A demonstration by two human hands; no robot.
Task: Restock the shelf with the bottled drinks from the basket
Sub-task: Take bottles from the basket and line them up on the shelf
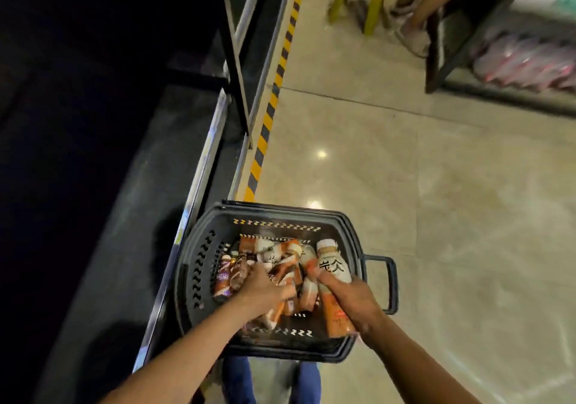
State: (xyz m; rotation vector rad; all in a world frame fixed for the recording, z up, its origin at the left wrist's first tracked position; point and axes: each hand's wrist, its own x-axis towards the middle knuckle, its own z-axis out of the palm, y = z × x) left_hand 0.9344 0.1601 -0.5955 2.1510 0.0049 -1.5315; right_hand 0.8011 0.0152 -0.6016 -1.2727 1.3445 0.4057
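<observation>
A: Entry, head view. Landmark: the dark grey perforated plastic shopping basket (314, 221) standing on the glossy beige tiled floor (436, 185). What is inside it?

B: A loose heap of small bottled drinks (282, 260) with orange, brown and white labels, lying on their sides and overlapping. Against the basket's left wall, a few darker brown and purple bottles (232, 274).

A: Hands?

B: Both are down inside the basket, apart from each other. The left hand (265, 289) lies palm-down on the middle of the heap with fingers curled into the bottles; which bottle it has, if any, I cannot tell. The right hand (352, 300) is clamped round the body of a cream-and-orange labelled bottle with a pale cap (332, 263) on the basket's right side, cap pointing to the far wall.

A: Basket surroundings?

B: A black loop handle (389, 282) sticks out from the right wall. Left of the basket, touching or just beside it, runs the dark low shelf (124, 216) with a metal front rail; its surface is too dark to read. Beyond the basket, a yellow-and-black striped tape line (274, 98) follows the shelf base. Below the near rim, blue trouser legs (237, 378).

A: Farther off?

B: Yellow-green stool legs (374, 1), well beyond the basket, blurred.
</observation>
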